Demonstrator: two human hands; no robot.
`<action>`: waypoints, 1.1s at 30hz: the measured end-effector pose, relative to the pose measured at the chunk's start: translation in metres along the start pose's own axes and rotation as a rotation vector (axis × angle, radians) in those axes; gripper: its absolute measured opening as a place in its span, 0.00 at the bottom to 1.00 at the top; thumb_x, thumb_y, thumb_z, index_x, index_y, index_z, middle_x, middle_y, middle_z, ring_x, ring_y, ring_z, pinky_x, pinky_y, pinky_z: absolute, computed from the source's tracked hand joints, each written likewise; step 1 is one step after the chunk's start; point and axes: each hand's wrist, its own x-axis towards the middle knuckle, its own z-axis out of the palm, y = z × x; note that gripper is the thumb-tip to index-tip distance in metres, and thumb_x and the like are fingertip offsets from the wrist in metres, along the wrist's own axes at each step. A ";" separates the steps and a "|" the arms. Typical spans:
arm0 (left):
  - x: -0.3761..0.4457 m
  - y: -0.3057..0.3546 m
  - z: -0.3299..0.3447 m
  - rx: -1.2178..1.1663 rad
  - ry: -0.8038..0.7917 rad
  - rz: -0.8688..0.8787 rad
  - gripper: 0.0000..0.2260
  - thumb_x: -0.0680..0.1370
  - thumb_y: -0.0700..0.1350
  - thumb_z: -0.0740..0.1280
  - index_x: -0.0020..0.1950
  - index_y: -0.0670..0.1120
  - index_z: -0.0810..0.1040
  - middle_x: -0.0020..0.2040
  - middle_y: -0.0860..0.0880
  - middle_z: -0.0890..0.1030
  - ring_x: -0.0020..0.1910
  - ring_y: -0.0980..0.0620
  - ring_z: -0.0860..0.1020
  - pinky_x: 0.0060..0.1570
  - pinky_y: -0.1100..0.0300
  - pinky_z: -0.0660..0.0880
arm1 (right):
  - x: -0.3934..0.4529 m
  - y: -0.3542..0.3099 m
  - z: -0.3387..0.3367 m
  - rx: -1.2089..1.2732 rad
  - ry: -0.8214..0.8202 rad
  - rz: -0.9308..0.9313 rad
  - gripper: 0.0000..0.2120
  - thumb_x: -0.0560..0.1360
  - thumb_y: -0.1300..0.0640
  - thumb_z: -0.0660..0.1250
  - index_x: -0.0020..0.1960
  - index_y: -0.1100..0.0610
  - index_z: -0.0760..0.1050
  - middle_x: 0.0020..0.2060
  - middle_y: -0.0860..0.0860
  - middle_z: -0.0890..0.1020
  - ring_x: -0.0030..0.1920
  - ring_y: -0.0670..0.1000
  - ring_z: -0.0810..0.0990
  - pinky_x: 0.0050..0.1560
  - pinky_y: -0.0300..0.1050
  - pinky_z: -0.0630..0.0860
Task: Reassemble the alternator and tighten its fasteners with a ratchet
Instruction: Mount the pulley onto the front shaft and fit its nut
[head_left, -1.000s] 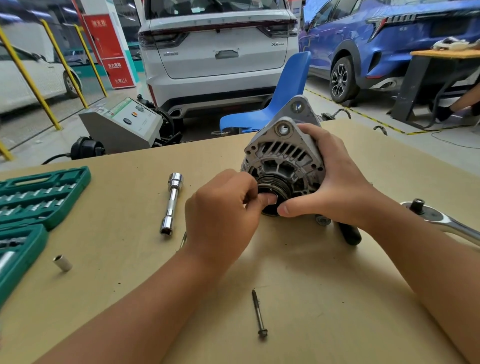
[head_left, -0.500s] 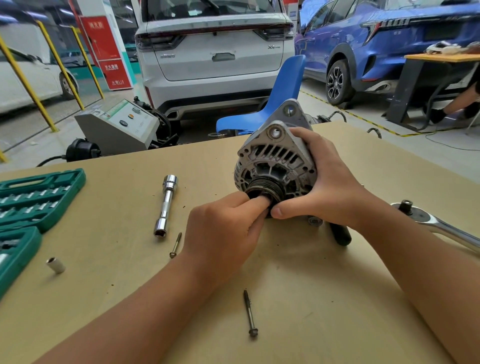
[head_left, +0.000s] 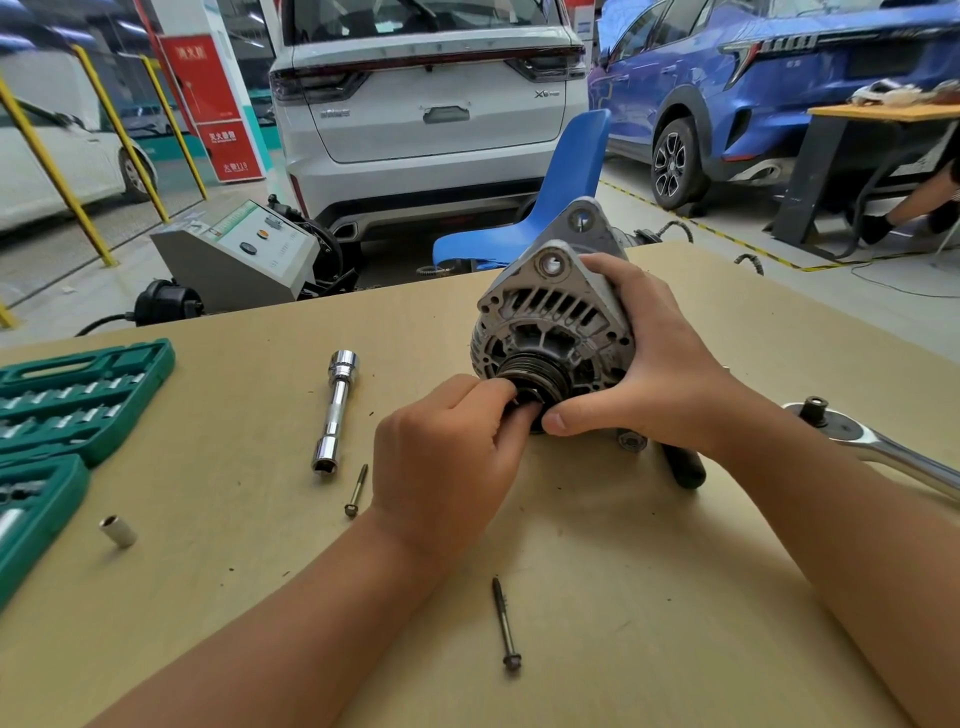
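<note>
Upright on the table (head_left: 649, 597), the alternator (head_left: 550, 322) sits gripped along its right side by the right hand (head_left: 660, 374); the left hand (head_left: 447, 457) pinches its pulley (head_left: 535, 371) from the front; the ratchet (head_left: 872, 447) lies to the right.

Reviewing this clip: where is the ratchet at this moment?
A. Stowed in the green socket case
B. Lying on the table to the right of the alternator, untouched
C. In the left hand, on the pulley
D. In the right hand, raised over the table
B: the ratchet lies on the table beyond the right hand, which grips the alternator, while the left hand pinches at the pulley.
</note>
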 end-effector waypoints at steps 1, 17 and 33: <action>0.000 0.000 0.000 0.000 0.003 -0.001 0.07 0.78 0.45 0.74 0.46 0.42 0.87 0.37 0.47 0.84 0.30 0.45 0.79 0.26 0.50 0.75 | 0.000 0.000 0.000 0.000 0.002 0.000 0.58 0.47 0.40 0.84 0.72 0.31 0.61 0.67 0.42 0.65 0.66 0.31 0.64 0.59 0.28 0.66; 0.002 0.003 -0.003 0.175 0.022 0.146 0.06 0.77 0.40 0.74 0.40 0.42 0.84 0.31 0.47 0.78 0.25 0.44 0.72 0.21 0.52 0.69 | 0.000 0.000 0.001 -0.003 0.007 -0.002 0.58 0.48 0.41 0.84 0.72 0.32 0.61 0.67 0.43 0.65 0.66 0.35 0.65 0.61 0.34 0.67; -0.002 0.012 0.002 0.044 0.008 -0.100 0.07 0.76 0.46 0.73 0.41 0.44 0.85 0.32 0.48 0.82 0.28 0.44 0.78 0.23 0.51 0.73 | -0.002 -0.005 0.003 -0.042 0.036 0.007 0.57 0.47 0.39 0.82 0.73 0.33 0.61 0.66 0.43 0.66 0.66 0.37 0.66 0.62 0.34 0.67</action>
